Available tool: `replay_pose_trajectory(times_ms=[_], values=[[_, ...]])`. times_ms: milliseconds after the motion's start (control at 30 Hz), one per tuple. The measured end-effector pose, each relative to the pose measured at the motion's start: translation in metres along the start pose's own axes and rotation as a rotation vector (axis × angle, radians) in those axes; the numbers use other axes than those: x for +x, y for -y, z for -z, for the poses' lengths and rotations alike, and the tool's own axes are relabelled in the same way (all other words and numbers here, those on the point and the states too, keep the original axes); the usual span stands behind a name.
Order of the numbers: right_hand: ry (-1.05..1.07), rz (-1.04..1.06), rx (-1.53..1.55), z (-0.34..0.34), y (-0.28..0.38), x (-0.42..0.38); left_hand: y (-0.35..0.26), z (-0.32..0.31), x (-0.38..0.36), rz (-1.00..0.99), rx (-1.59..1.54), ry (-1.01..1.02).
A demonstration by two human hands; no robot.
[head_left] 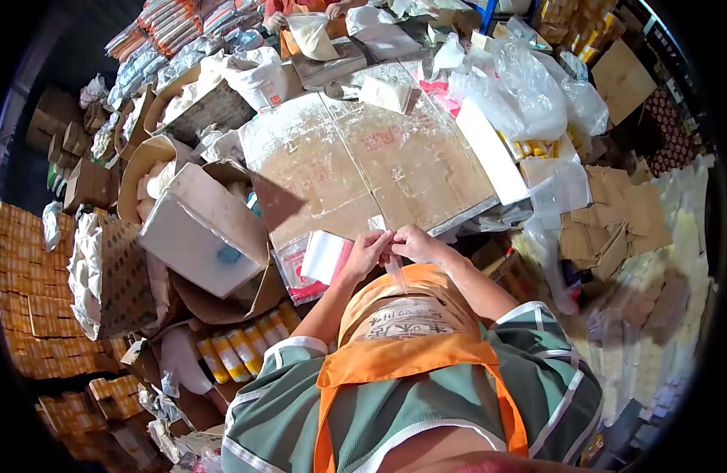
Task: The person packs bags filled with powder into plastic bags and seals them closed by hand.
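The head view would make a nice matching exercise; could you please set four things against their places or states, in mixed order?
1. Orange apron
2. White box
3. Clear plastic bags
4. Narrow clear plastic piece

A. Heaped at the far right of the cardboard worktop
B. Between the fingers of the left hand and right hand
C. Worn over a green shirt
D. Tilted, left of the worktop

Right pairs: 1-C, 2-D, 3-A, 4-B

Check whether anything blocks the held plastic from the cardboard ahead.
Nothing visible stands between the clear plastic, pinched in the left hand and right hand, and the cardboard tabletop; the white stack lies to the left.
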State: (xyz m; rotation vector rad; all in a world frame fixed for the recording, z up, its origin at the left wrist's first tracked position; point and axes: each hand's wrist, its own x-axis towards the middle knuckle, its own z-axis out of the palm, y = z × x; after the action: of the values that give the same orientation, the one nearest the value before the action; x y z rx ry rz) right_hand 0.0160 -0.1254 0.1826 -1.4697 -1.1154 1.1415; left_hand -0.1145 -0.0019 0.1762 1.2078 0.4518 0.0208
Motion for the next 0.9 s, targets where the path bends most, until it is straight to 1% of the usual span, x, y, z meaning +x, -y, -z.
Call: replay_pose_trajectory(times_ms=[33, 67, 100, 133, 167, 233, 267, 300, 333, 400, 433, 467, 500, 567, 633, 667, 700, 733, 767, 800, 833, 867, 900], values=[[0.009, -0.006, 0.056, 0.002, 0.004, 0.001, -0.004, -0.001, 0.001, -0.007, -0.004, -0.002], [0.086, -0.016, -0.015, 0.008, -0.008, 0.003, -0.006, -0.001, 0.0, 0.005, 0.016, 0.022], [0.089, -0.015, -0.015, 0.009, -0.003, 0.004, -0.007, 0.001, -0.001, 0.018, 0.037, 0.045], [0.113, -0.054, 0.195, 0.008, 0.004, 0.002, -0.006, 0.002, -0.002, -0.027, 0.051, 0.039], [0.135, -0.097, 0.405, 0.008, 0.007, 0.001, -0.004, 0.003, -0.003, -0.023, 0.048, 0.035], [0.137, -0.121, 0.373, 0.01, 0.0, 0.004, -0.001, 0.002, -0.004, -0.14, -0.025, 0.006], [0.119, -0.124, 0.416, 0.009, -0.003, 0.004, 0.001, 0.0, -0.005, -0.202, 0.014, -0.028], [0.101, -0.125, 0.459, 0.008, -0.002, 0.005, 0.0, -0.003, -0.007, -0.198, 0.01, -0.034], [0.115, -0.086, 0.466, 0.011, -0.001, 0.005, -0.001, -0.005, -0.008, -0.22, 0.033, -0.076], [0.107, -0.088, 0.452, 0.012, -0.01, 0.006, -0.01, -0.011, -0.016, -0.243, 0.116, -0.141], [0.096, -0.089, 0.431, 0.012, -0.014, 0.006, -0.006, -0.011, -0.017, -0.235, 0.116, -0.137], [0.136, -0.099, 0.416, 0.014, -0.018, 0.005, -0.002, -0.01, -0.018, -0.226, 0.105, -0.14], [0.13, -0.103, 0.423, 0.01, -0.009, 0.002, 0.001, -0.011, -0.018, -0.216, 0.094, -0.144], [0.116, -0.11, 0.782, 0.0, 0.013, -0.003, -0.009, -0.015, -0.019, -0.239, 0.063, -0.135], [0.126, -0.127, 0.838, -0.003, -0.029, 0.001, -0.013, -0.01, -0.016, -0.191, 0.009, -0.038], [0.118, -0.106, 0.934, -0.008, -0.053, 0.003, 0.0, -0.005, -0.008, -0.147, -0.037, -0.027], [0.111, -0.087, 1.03, -0.01, -0.066, 0.004, -0.003, -0.006, -0.006, -0.147, -0.039, -0.031], [0.051, -0.103, 1.027, -0.011, -0.023, -0.002, -0.008, -0.008, -0.005, -0.127, -0.054, -0.03], [0.054, -0.106, 1.027, -0.011, -0.031, -0.003, -0.012, -0.01, -0.001, -0.11, -0.069, -0.029], [0.068, -0.121, 0.87, -0.008, -0.034, -0.003, -0.015, -0.007, 0.004, -0.083, -0.105, 0.024], [0.08, -0.128, 0.708, 0.001, -0.035, 0.001, -0.019, -0.008, 0.011, -0.09, -0.101, 0.024], [0.17, -0.146, 0.41, 0.016, -0.036, 0.0, -0.023, -0.009, 0.014, -0.01, -0.011, 0.037], [0.233, -0.15, 0.333, 0.021, -0.026, 0.001, -0.029, -0.013, 0.016, 0.075, 0.079, 0.049]])
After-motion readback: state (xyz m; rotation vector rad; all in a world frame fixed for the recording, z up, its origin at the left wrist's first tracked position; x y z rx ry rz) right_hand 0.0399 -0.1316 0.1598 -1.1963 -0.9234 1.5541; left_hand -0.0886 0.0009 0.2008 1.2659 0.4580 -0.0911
